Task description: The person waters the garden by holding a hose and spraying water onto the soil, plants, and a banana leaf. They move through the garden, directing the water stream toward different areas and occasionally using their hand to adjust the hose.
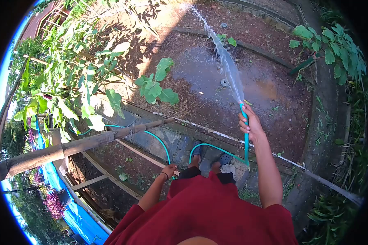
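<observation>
Near the end of a teal garden hose [246, 145], my right hand [253, 122] is closed around it, with a finger by the opening. A wide spray of water [228, 61] shoots from that end, away and up to the left, over the soil bed. My left hand [169, 170] hangs low beside my body, its fingers closed around a farther stretch of the same hose. Between the hands the hose loops past my feet and bends sharply below the right hand. Wet, puddled soil [200, 67] lies beyond the right hand.
A bamboo pole [81, 147] juts in from the left at about waist height. Leafy plants [157, 85] grow in the bed, with denser ones at left. A thin pale pole [323, 183] edges the bed. My sandalled feet [225, 159] stand on paving. Blue sheeting [75, 208] lies lower left.
</observation>
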`<state>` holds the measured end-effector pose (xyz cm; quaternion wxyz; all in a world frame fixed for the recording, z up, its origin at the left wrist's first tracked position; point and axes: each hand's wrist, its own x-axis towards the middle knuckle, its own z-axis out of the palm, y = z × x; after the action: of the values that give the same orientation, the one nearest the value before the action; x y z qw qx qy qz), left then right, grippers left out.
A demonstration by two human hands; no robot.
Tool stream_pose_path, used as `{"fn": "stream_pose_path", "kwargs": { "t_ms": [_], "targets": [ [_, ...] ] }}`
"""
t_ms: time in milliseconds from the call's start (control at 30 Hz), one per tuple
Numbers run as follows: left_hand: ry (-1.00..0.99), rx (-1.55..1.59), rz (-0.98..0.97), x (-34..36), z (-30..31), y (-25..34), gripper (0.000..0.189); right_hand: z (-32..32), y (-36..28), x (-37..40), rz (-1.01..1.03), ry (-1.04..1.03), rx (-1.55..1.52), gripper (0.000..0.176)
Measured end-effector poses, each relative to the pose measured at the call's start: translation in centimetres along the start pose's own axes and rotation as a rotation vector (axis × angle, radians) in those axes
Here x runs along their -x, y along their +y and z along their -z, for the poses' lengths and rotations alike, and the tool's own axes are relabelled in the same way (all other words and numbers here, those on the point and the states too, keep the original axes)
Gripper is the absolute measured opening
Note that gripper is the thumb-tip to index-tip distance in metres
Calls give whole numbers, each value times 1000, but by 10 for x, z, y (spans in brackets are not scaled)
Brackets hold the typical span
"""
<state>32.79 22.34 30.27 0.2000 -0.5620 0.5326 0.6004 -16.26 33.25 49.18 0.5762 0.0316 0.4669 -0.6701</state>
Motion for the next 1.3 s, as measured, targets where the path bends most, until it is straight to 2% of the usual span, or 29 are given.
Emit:
{"fn": "stream_pose_path", "kwargs": {
  "t_ms": [867, 1033, 1100, 1300],
  "targets": [
    [14, -4, 20, 0, -1, -6, 38, -12, -3, -6, 13, -21, 30, 25],
    [46, 22, -18, -4, -1, -11, 40, -11, 4, -6, -73, -48, 93, 26],
    [-11, -63, 44, -5, 4, -9, 40, -9, 5, -6, -72, -46, 89, 26],
    [-16, -69, 35, -4, 4, -10, 42, -10, 4, -5, -68, -46, 82, 26]
  ]
}}
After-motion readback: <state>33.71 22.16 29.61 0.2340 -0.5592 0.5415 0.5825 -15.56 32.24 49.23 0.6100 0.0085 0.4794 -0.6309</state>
